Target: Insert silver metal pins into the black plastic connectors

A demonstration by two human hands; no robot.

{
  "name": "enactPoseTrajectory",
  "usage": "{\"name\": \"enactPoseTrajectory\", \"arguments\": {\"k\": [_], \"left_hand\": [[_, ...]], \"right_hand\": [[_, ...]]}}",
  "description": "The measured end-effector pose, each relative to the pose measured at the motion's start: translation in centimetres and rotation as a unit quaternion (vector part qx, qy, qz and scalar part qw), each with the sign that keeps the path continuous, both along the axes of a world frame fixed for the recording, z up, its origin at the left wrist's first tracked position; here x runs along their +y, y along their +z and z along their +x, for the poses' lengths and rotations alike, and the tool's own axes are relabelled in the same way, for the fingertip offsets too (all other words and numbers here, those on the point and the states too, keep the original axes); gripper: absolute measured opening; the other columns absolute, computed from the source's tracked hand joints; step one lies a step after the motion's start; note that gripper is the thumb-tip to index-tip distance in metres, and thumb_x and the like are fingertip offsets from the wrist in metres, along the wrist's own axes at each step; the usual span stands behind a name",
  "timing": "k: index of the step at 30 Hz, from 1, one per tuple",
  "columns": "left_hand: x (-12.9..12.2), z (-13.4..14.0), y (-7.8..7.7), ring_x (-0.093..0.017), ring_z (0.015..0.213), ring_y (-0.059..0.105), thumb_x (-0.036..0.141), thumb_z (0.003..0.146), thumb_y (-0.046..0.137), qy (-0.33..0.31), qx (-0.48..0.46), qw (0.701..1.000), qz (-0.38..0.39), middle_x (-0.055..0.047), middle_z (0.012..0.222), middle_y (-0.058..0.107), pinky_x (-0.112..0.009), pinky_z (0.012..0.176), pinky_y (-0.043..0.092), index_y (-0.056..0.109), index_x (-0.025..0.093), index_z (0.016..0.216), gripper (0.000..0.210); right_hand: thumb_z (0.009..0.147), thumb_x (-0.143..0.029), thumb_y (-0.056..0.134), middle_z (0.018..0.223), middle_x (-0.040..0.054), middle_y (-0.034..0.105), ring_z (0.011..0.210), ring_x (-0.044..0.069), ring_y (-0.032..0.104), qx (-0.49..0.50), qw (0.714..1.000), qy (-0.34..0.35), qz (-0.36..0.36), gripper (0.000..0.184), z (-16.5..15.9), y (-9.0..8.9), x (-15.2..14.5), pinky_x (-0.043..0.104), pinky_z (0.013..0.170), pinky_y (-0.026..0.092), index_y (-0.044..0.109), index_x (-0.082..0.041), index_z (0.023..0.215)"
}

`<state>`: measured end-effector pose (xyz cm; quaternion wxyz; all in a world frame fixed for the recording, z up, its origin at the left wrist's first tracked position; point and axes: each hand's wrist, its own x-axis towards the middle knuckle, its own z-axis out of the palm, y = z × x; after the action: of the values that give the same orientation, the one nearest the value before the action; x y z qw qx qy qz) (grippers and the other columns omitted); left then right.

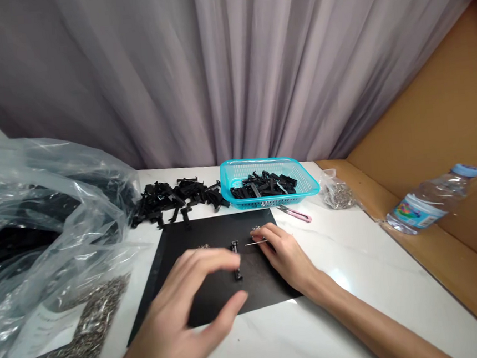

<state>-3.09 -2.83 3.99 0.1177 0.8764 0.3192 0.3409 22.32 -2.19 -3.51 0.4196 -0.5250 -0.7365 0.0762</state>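
Note:
My left hand (183, 306) is slightly blurred, with its thumb and fingers spread apart and nothing between them. Just beyond its fingertips, a narrow black plastic part (236, 261) lies on the black mat (216, 303). My right hand (284, 253) is closed around a thin metal rod (256, 242) that points left; its exact kind is unclear. The right fingertips are at a few small metal pieces (256, 228) near the mat's right edge. Behind my left hand, a little heap of small metal pieces (203, 246) is partly hidden.
A blue basket (271, 201) holds black plastic parts, and more black parts (173, 198) are piled left of it. A pink-handled cutter (298, 214), a small bag (340, 193) and a water bottle (428, 201) sit right. Plastic bags (88, 320) with metal pieces occupy the left.

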Motion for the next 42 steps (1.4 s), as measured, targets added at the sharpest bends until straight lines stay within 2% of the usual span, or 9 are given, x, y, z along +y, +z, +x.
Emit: {"name": "enactPoseTrajectory", "arguments": {"k": [2,4,6,11,13,16,24,35,42], "left_hand": [[2.6,1.0,-0.6,-0.031,0.129,0.057,0.049,0.088,0.075,-0.025,0.077,0.997,-0.004,-0.008,0.142,0.058,-0.049,0.108,0.051,0.049,0.031,0.144,0.064],[4.8,1.6,-1.6,-0.037,0.134,0.051,0.06,0.076,0.081,-0.03,0.126,0.991,-0.014,-0.012,0.148,0.053,-0.055,0.11,0.047,0.042,0.027,0.15,0.091],[5.9,1.8,-2.4,-0.039,0.134,0.05,0.063,0.07,0.084,-0.02,0.144,0.989,-0.035,-0.014,0.147,0.054,-0.058,0.11,0.047,0.043,0.024,0.15,0.098],[5.5,2.2,-2.8,-0.034,0.129,0.053,0.05,0.079,0.081,-0.029,0.144,0.988,-0.043,-0.009,0.134,0.062,-0.05,0.107,0.048,0.06,0.026,0.129,0.06],[4.9,2.3,-2.7,-0.031,0.122,0.057,0.046,0.08,0.08,-0.026,0.121,0.992,-0.036,-0.008,0.128,0.065,-0.047,0.104,0.048,0.062,0.024,0.124,0.052],[4.3,2.4,-2.5,-0.029,0.115,0.058,0.038,0.077,0.08,-0.022,0.082,0.996,-0.026,-0.008,0.122,0.066,-0.045,0.1,0.047,0.059,0.022,0.126,0.055],[3.6,2.5,-2.8,-0.029,0.114,0.057,0.032,0.073,0.08,-0.059,0.031,0.998,-0.018,-0.008,0.121,0.066,-0.044,0.099,0.044,0.056,0.02,0.129,0.062],[3.9,2.9,-3.7,-0.026,0.106,0.058,0.039,0.072,0.087,-0.076,0.034,0.996,-0.014,-0.005,0.115,0.067,-0.042,0.092,0.044,0.055,0.022,0.121,0.06],[3.9,2.9,-3.7,-0.025,0.101,0.057,0.039,0.072,0.086,-0.072,0.064,0.995,-0.022,-0.003,0.11,0.066,-0.042,0.089,0.042,0.059,0.022,0.116,0.055]], "right_hand": [[0.102,-0.013,0.048,0.107,0.0083,0.067,0.097,0.022,0.07,-0.001,1.0,0.008,0.001,0.023,0.0,0.2,-0.2,0.037,0.085,0.062,0.065,-0.023,0.115],[0.102,-0.014,0.049,0.108,0.009,0.067,0.097,0.022,0.07,-0.002,1.0,0.012,0.004,0.024,-0.1,0.3,-0.3,0.037,0.086,0.062,0.066,-0.022,0.115],[0.102,-0.014,0.049,0.108,0.0092,0.067,0.096,0.022,0.071,-0.001,1.0,0.013,0.009,0.025,-0.1,0.4,-0.3,0.037,0.086,0.063,0.067,-0.022,0.116],[0.103,-0.014,0.049,0.108,0.0091,0.067,0.098,0.021,0.071,0.011,0.999,0.04,0.03,0.027,-0.1,0.6,-0.6,0.035,0.084,0.062,0.067,-0.023,0.121],[0.104,-0.016,0.049,0.107,0.0086,0.069,0.098,0.02,0.072,0.02,0.998,0.051,0.033,0.029,-0.2,0.9,-0.8,0.035,0.086,0.062,0.064,-0.024,0.127],[0.104,-0.018,0.054,0.102,0.0053,0.073,0.092,0.019,0.073,0.039,0.997,0.048,0.042,0.032,-0.5,1.3,-1.4,0.034,0.083,0.063,0.059,-0.026,0.134],[0.1,-0.012,0.06,0.1,0.0035,0.076,0.077,0.016,0.069,0.029,0.992,0.031,0.121,0.027,-1.5,2.0,-2.6,0.03,0.067,0.059,0.059,-0.024,0.124],[0.104,-0.006,0.045,0.098,0.0104,0.071,0.075,0.02,0.059,-0.152,0.97,0.067,0.176,0.051,-1.2,2.0,-2.7,0.034,0.066,0.054,0.035,-0.013,0.153],[0.104,-0.003,0.04,0.076,0.0038,0.061,0.07,0.02,0.056,-0.252,0.946,0.034,0.2,0.064,-2.2,3.8,-2.9,0.032,0.065,0.053,0.016,-0.005,0.163]]}}
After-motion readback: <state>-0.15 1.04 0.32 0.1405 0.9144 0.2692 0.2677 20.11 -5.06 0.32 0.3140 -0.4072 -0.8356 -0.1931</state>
